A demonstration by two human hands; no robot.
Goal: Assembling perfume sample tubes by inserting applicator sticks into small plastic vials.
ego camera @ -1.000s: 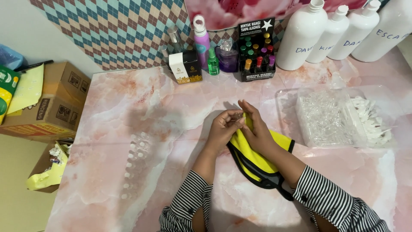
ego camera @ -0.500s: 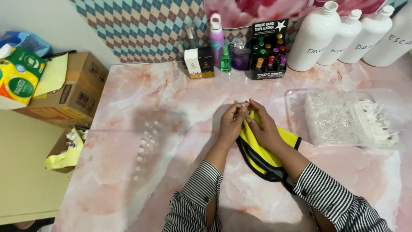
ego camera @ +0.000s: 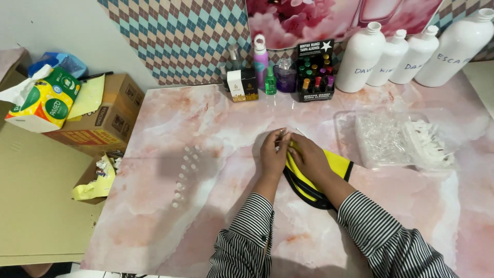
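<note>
Yellow pouch under two hands

Yellow-and-black pouch [ego camera: 337, 164] lies mid-counter [ego camera: 206, 118], left of the clear plastic tray [ego camera: 383, 139]. Left hand [ego camera: 274, 153] and right hand [ego camera: 307, 160] meet over its upper edge, fingertips pinched together on something too small to identify.

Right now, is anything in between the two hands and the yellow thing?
Nothing visible. The left hand and right hand are both already on the yellow and black pouch on the pink marble table.
</note>
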